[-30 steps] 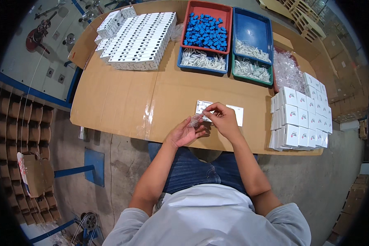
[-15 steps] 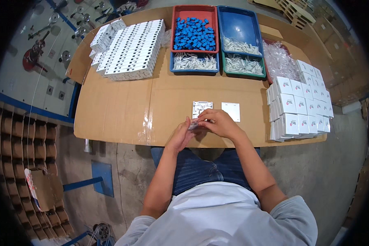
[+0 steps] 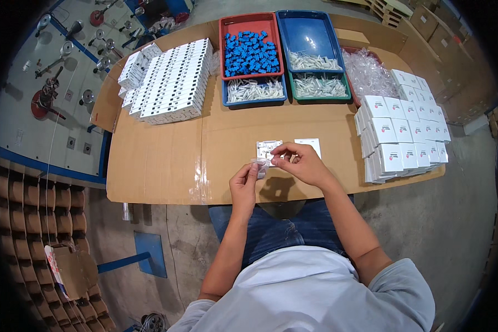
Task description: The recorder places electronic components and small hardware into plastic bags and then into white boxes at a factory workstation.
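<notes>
My left hand [image 3: 243, 183] pinches a small clear plastic bag [image 3: 262, 170] between thumb and fingers, just above the near part of the cardboard tabletop. At the bag's upper right edge, the thumb and fingers of my right hand [image 3: 300, 163] are pressed together. Whatever small thing they may hold is too tiny to make out. Right behind the hands lies a white square plate with an open, ribbed inside [image 3: 266, 146], partly covered by my right fingers. A smooth white square cover [image 3: 310, 144] lies to its right, its lower part behind my right hand.
White boxes are stacked at the left [image 3: 174, 83] and right [image 3: 395, 130]. At the back stand a red tray [image 3: 249, 25] of blue parts, a blue tray [image 3: 307, 33] and lower trays of pale plugs. Crumpled clear bags [image 3: 371, 74] fill a bin. A cardboard wall [image 3: 420, 55] edges the table.
My hands have come slightly apart, and the clear bag now shows upright in my left fingers. My right hand has turned and pinches at its edge. The whole view has shifted slightly.
</notes>
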A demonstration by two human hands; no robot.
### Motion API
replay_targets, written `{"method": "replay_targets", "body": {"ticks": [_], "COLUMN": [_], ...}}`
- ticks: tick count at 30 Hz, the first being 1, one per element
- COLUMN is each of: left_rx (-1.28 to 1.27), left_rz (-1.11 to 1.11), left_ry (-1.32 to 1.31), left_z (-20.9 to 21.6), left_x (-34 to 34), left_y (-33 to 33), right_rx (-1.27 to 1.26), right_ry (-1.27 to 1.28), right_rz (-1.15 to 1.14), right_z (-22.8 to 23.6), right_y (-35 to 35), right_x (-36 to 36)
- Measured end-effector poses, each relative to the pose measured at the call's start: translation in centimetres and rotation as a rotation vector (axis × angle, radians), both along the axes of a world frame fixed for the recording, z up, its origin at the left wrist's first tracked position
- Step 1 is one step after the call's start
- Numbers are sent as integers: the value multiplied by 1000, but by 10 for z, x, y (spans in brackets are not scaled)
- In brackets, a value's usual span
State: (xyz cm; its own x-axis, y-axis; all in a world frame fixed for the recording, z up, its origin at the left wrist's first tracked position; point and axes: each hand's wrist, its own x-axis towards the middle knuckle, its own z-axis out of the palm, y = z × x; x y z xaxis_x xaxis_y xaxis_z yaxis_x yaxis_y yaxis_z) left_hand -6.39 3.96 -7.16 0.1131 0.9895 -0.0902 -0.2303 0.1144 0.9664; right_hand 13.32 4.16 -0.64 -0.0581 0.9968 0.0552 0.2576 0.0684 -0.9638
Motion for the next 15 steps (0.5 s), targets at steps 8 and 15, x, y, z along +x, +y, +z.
{"method": "replay_targets", "body": {"ticks": [8, 15], "left_rx": [39, 134], "left_rz": [-30, 69], "left_ry": [53, -5], "left_z": [14, 22], "left_x": [6, 10], "left_y": [-4, -7], "right_rx": [-54, -73], "right_ry": [118, 177], "right_rz": [48, 7], "right_z": [-19, -21], "right_y": [-7, -8], "right_x": [2, 0]}}
